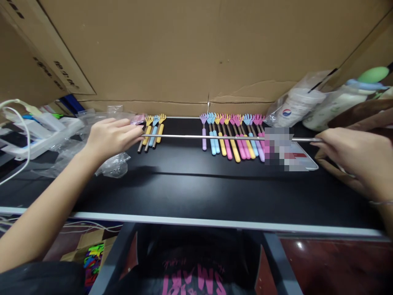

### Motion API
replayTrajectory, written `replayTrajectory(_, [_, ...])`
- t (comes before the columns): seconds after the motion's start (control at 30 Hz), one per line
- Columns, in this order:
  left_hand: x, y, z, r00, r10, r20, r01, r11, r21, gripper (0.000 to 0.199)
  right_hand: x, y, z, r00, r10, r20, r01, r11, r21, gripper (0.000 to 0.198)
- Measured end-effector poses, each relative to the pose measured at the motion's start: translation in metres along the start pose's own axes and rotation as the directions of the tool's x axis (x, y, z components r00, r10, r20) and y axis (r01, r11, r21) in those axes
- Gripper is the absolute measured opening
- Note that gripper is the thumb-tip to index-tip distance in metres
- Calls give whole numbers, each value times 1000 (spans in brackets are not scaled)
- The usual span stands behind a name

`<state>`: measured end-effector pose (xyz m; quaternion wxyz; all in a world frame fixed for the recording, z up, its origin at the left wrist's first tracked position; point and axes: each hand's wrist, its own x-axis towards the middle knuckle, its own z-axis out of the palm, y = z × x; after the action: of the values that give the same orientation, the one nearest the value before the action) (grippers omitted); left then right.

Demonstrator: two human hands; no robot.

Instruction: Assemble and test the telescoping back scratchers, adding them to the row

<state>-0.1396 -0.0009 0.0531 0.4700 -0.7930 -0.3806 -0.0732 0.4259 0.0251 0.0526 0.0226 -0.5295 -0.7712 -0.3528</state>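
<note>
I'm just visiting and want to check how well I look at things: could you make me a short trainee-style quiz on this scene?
1. Multiple choice: what do the left hand and right hand hold between them?
a) a white cable
b) a thin metal rod
c) a plastic cup
2. True or false: in the picture, the smaller group of claw-headed sticks lies left of the larger group.
3. What colour is the rounded top of the bottle at the far right?

Key: 1. b; 2. true; 3. green.
</note>
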Motion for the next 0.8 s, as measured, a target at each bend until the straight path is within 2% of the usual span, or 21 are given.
replayTrajectory(0.1, [-1,-5,2,997,33,-75,-31,999,37,33,-9,13,6,995,-33,-91,32,999,-3,33])
replayTrajectory(0.23, [-8,-15,4,987,70,-146,-58,995,86,35,-16,26,18,996,-32,-80,34,999,21,32])
replayTrajectory(0.37, [-21,-21,8,998,28,-56,-24,997,76,38,-14,24,18,1000,26,12,-26,999,43,31])
replayTrajectory(0.47, [-28,-22,10,995,-76,57,75,997,16,41,-10,17,13,995,70,68,-74,996,57,27])
replayTrajectory(0.6, [-32,-21,9,970,-201,139,199,980,27,40,-4,11,9,956,198,216,-218,973,74,24])
replayTrajectory(0.7, [-30,-19,10,983,-148,107,146,989,23,40,-1,9,8,909,258,327,-291,955,56,23])
replayTrajectory(0.8, [-27,-15,14,994,-89,60,88,996,17,38,1,4,7,877,319,359,-334,942,-22,26])
